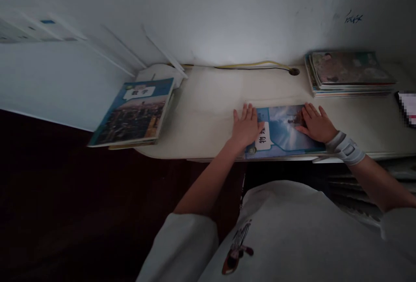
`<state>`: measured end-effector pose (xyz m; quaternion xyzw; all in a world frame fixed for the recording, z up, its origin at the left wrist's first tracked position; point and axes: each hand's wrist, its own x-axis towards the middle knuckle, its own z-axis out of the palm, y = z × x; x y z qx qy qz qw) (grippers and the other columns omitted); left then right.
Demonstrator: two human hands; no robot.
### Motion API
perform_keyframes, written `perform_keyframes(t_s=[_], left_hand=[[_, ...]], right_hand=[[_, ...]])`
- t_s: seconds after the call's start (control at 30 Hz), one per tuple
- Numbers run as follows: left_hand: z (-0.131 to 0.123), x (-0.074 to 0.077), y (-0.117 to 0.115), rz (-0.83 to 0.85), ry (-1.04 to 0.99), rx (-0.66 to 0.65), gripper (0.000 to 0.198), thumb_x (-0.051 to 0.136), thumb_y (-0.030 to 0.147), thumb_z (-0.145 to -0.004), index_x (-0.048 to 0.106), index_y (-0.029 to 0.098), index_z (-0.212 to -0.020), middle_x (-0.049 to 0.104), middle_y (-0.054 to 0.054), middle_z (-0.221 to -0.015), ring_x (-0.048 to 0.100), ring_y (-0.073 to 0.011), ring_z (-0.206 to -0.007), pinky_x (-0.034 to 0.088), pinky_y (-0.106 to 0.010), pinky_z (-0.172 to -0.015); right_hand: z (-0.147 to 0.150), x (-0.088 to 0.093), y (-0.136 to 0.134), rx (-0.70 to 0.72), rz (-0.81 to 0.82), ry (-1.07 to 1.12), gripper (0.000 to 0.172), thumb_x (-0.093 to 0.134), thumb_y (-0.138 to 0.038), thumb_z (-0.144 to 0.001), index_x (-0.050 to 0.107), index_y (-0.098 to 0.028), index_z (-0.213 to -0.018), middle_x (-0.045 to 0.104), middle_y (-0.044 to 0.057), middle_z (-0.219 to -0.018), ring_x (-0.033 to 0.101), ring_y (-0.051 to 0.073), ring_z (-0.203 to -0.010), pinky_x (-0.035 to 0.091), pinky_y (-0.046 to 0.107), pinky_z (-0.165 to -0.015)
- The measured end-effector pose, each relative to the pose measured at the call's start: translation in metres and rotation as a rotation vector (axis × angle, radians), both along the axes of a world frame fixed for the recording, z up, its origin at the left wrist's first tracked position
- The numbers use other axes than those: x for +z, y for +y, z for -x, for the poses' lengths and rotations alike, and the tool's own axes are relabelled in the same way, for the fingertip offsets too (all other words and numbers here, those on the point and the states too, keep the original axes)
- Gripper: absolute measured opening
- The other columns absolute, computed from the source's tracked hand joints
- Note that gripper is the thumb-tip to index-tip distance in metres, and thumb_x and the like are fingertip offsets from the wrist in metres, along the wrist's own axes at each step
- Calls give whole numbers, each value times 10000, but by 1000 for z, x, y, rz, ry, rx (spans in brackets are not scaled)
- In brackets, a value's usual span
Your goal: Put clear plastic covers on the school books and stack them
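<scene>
A blue textbook [282, 132] with a sky picture and a white label lies flat at the front edge of a pale desk [211, 100]. My left hand [246, 126] rests flat on the book's left end, fingers stretched out and partly on the desk. My right hand [316, 122] lies flat on the book's right end, fingers spread; a white band wraps that wrist. Neither hand grips anything.
A second blue textbook [134, 112] with a city photo sits on a small pile at the desk's left end, overhanging the edge. A stack of books [349, 74] stands at the back right. A yellow cable [253, 64] runs along the wall to a desk hole [294, 72].
</scene>
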<state>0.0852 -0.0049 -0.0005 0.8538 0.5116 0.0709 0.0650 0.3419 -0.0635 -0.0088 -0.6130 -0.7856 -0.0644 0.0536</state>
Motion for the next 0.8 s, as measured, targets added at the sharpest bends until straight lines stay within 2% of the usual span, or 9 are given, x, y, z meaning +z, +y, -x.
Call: perform_keyframes(t_s=[0.13, 0.2, 0.3, 0.43, 0.5, 0.6, 0.7, 0.8], left_hand=[[-22, 1, -44, -50, 24, -219, 580, 358, 370, -946, 350, 58, -1435, 306, -184, -1520, 178, -326, -1444, 92, -600, -1155], [-21, -4, -61, -23, 54, -259, 584, 327, 383, -951, 333, 73, -1447, 295, -160, -1529, 193, -325, -1440, 136, -596, -1148], [-3, -11, -68, 9, 63, -214, 589, 305, 393, -953, 313, 94, -1460, 273, -134, -1543, 203, -308, -1440, 166, -554, -1155], [28, -18, -57, 67, -22, -49, 597, 328, 396, -942, 309, 95, -1457, 275, -159, -1540, 192, -317, -1442, 160, -568, -1150], [38, -23, -49, 100, -147, 34, 631, 375, 402, -922, 290, 74, -1454, 243, -204, -1543, 179, -331, -1442, 163, -564, -1149], [44, -30, -33, 204, -476, 123, 668, 458, 363, -879, 253, 102, -1458, 233, -217, -1545, 206, -308, -1439, 226, -511, -1147], [41, -30, -14, 400, -870, 234, 665, 534, 308, -828, 296, 169, -1433, 351, -178, -1502, 349, -276, -1385, 329, -455, -1107], [34, -22, 2, 515, -1165, 389, 624, 607, 223, -753, 414, 150, -1342, 468, -181, -1408, 458, -267, -1310, 406, -402, -1049]], right_hand=[[39, 4, -26, 211, -9, 3, 634, 305, -488, -959, 455, -24, -1365, 407, 234, -1451, 369, 335, -1356, 251, 534, -1110], [45, -1, -40, 274, -2, 6, 582, 308, -438, -969, 442, -52, -1382, 420, 199, -1454, 382, 310, -1352, 261, 517, -1112], [28, -11, -55, 238, -15, 19, 555, 327, -407, -967, 387, -104, -1428, 392, 156, -1483, 357, 301, -1370, 266, 513, -1108], [-8, -21, -64, 70, -32, 59, 608, 338, -435, -959, 271, -140, -1486, 334, 168, -1513, 305, 309, -1398, 273, 519, -1101], [-20, -24, -63, -6, -28, 96, 685, 369, -495, -938, 238, -115, -1493, 290, 205, -1524, 292, 324, -1402, 283, 516, -1099], [-28, -28, -53, -103, -29, 197, 839, 432, -601, -875, 200, -83, -1493, 309, 242, -1504, 297, 352, -1395, 318, 536, -1077], [-31, -29, -35, -139, -34, 309, 927, 502, -660, -806, 236, -77, -1476, 417, 248, -1431, 375, 374, -1344, 340, 552, -1063], [-32, -28, -19, -141, -47, 416, 970, 574, -672, -746, 285, -76, -1453, 485, 248, -1359, 460, 384, -1266, 379, 543, -1042]])
